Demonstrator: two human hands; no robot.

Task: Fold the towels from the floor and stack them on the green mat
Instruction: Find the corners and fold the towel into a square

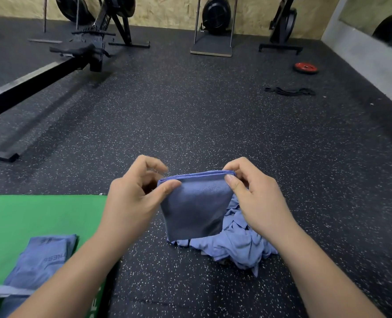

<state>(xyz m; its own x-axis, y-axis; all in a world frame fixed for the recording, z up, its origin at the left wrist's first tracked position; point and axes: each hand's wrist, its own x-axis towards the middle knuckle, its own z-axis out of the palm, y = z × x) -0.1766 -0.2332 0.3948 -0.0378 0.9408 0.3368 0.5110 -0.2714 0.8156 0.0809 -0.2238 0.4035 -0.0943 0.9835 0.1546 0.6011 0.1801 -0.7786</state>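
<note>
Item 1: folded blue towel [194,207], held in the air in front of us above the speckled black floor [213,125]. We count several layers along its top edge; the rest hangs down flat.

Item 2: our left hand [130,200], grip closed on the towel's upper left corner, thumb in front, fingers curled behind.

Item 3: our right hand [257,198], grip closed on the upper right corner, thumb pressed on the front face, forefinger over the top edge.

Item 4: heap of crumpled blue towels [243,239], unfolded, lying on the floor just behind and below the held one, towards our right.

Item 5: green mat [29,216], on the floor at our left. On it lies a folded blue towel stack [39,260], partly hidden by our left forearm; we cannot tell how many towels it holds.

Item 6: farther off, a rowing machine [52,65] at left, a red weight plate [305,67] and a black band [290,91] at right.
</note>
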